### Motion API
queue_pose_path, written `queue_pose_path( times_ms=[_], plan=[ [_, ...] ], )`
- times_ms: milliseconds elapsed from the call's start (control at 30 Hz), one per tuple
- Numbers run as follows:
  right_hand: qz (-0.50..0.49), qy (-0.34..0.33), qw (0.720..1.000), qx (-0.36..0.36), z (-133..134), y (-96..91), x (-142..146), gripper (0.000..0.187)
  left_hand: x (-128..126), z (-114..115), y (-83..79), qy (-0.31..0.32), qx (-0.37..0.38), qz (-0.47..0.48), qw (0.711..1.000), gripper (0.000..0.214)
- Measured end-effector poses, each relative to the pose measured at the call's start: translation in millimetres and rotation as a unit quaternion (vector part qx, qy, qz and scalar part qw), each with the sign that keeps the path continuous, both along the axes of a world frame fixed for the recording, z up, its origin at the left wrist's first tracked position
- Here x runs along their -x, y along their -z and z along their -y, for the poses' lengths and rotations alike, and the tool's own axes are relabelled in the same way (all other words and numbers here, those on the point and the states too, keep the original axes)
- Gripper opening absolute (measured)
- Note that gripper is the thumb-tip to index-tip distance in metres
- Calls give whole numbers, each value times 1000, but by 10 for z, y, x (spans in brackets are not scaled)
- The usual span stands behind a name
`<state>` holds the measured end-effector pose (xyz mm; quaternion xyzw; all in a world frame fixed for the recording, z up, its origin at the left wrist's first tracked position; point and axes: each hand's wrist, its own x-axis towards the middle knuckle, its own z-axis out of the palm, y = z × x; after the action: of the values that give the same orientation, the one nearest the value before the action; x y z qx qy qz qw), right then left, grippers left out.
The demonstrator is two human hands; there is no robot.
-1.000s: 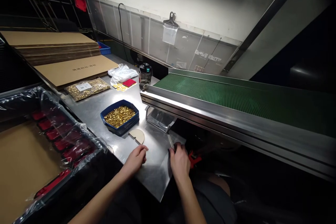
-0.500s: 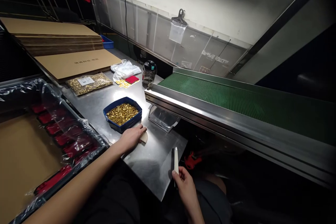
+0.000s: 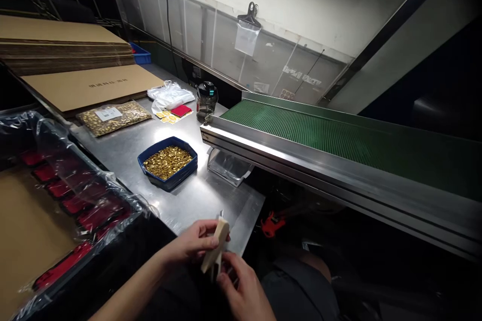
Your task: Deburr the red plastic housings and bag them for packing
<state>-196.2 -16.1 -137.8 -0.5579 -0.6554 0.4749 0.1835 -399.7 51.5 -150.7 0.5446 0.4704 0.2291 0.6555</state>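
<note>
The left hand gripped a pale, flat wooden piece edge-on, fingers curled over its top, low in the view just off the near edge of the table. The right hand pinched the same piece from below, fingers closed on its lower end; a thin dark strip lay against the wood, too dim to make out. Behind them on the shiny steel table sat one blue tray, rounded at the corners and heaped with small gold-coloured parts. Farther back lay one clear bag of the same gold bits with a white label, its print too small to read. Near it were a red pad, a few yellow cards, a crumpled white bag and a dark jar. One ribbed green belt in a steel frame ran off to the right. Flat brown cardboard, one sheet with a short printed line that could not be read, lay stacked at the left. A crate lined with clear film held rows of red pieces. One clip held a small clear pouch on the back panel, where faint white writing was illegible.
</note>
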Motion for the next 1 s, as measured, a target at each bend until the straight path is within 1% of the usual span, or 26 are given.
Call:
queue_pose_path(
  times_ms=[33,67,100,133,167,233,300,367,467,533,600,667,733,800,867,933,1000],
  plan=[
    [57,-13,998,-1,-32,11,-147,32,50,-130,-52,5,-37,-50,998,77],
    [141,-14,990,-4,-82,37,-319,31,100,-276,-108,4,-75,-106,992,68],
    [244,-4,970,-14,-150,77,-504,30,143,-433,-167,-4,-113,-164,980,59],
    [365,2,931,-30,-234,130,-687,29,173,-597,-226,-11,-149,-220,964,52],
    [429,17,902,-39,-329,194,-857,29,188,-762,-281,-12,-182,-273,945,48],
    [499,32,864,-63,-532,349,-1119,38,170,-1077,-366,11,-234,-356,905,46],
    [533,30,841,-93,-712,522,-1262,51,111,-1345,-400,60,-260,-416,870,46],
    [558,12,821,-120,-842,695,-1319,60,52,-1546,-376,115,-264,-461,839,37],
    [575,-21,804,-149,-954,913,-1355,65,24,-1723,-269,174,-254,-510,803,24],
    [578,-36,799,-163,-997,1012,-1381,66,41,-1776,-184,193,-251,-530,787,23],
    [575,-43,798,-173,-1025,1066,-1406,66,67,-1799,-114,202,-250,-540,777,25],
    [566,-47,804,-175,-1036,1072,-1430,66,92,-1807,-67,208,-253,-544,773,27],
    [544,-61,819,-173,-1023,1033,-1459,68,117,-1816,-41,213,-257,-542,771,30],
    [504,-92,842,-168,-986,954,-1495,69,147,-1836,-28,222,-262,-534,772,33],
    [451,-140,868,-153,-927,837,-1524,67,180,-1868,-16,233,-265,-523,776,35],
    [398,-185,890,-128,-848,675,-1530,64,210,-1905,2,240,-267,-510,782,37],
    [358,-217,902,-102,-750,461,-1505,61,234,-1935,30,239,-268,-496,790,37]
  ],
)
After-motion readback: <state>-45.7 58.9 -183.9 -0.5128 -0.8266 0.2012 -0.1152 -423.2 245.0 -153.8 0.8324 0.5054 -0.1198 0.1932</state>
